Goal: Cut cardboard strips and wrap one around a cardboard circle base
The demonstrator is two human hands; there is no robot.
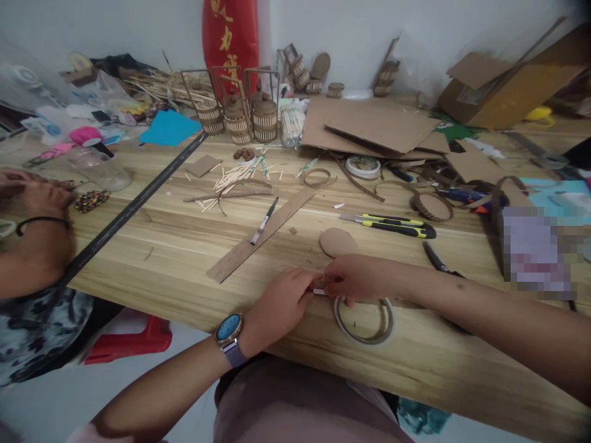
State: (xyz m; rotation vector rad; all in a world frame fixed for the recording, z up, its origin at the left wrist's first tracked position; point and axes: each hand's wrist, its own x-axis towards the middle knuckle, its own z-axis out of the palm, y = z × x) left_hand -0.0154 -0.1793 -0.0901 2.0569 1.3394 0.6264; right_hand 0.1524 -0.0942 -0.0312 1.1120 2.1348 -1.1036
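Observation:
My left hand, with a watch on its wrist, is closed in a pinch near the table's front edge. Facing it, my right hand is also pinched, its fingertips almost meeting the left ones. A small white strip shows between the two sets of fingertips; the fingers hide most of it. Just under my right hand lies a thin ring with a pale edge, like a nearly used-up roll of tape. A cardboard disc rests right behind my right hand.
A utility knife, scissors, a pen and a long cardboard strip lie around my hands. Farther back are small stick-covered baskets and cardboard sheets. Another person's hands are at the left, near beads.

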